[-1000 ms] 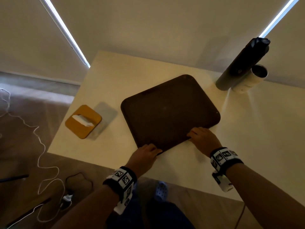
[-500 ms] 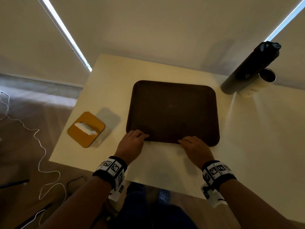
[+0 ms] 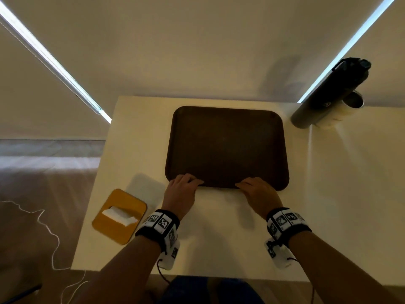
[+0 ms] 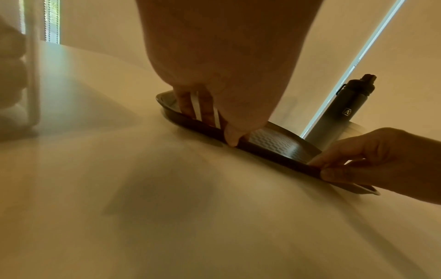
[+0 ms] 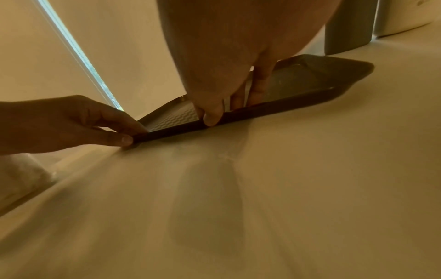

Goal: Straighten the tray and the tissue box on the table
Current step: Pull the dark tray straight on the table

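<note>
Tray (image 3: 226,148) step is in hand: both hands, left (image 3: 180,191) and right (image 3: 259,195), pinch its near rim with curled fingers (image 4: 205,105). It looks square to the desk (image 3: 350,194). Next, the tissue box (image 3: 119,216), left of the tray, sits skewed and needs turning.

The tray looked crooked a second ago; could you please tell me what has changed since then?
The tray was turned from skewed to square with the table edges. The left hand and right hand kept pinching its near rim, shifting along it as it turned. The tissue box stayed angled at the table's left edge; the bottle and the cup behind it stayed put.
</note>
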